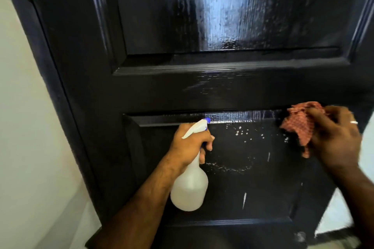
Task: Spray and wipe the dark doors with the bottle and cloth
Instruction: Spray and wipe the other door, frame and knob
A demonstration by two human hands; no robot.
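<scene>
Head view, close on a dark panelled door [202,91]. The left hand [190,143] is wrapped round the neck of a translucent spray bottle [190,188], forefinger curled at the trigger, white-and-blue nozzle aimed at the top of the lower recessed panel [242,178]. The right hand [336,137], a ring on one finger, grips a bunched reddish checked cloth [299,127] pressed at the panel's upper right corner, near the moulding. Fresh droplets [240,133] speckle the panel between the two hands, with a fainter arc of spray lower down and a couple of thin runs starting downward. The upper panel [232,10] shows a wet sheen with streaks, probably already treated. Step in hand looks like wiping the newly sprayed lower panel. To do it well: carry the cloth leftward across the droplets before the runs travel further, work top to bottom in overlapping passes, and push a fold of cloth into the moulding grooves where liquid is likely to pool. The bottle hand is best kept clear of the wiping path, with more spray added only where the panel looks dry. The pale wall [30,107] at left should stay unsprayed.
</scene>
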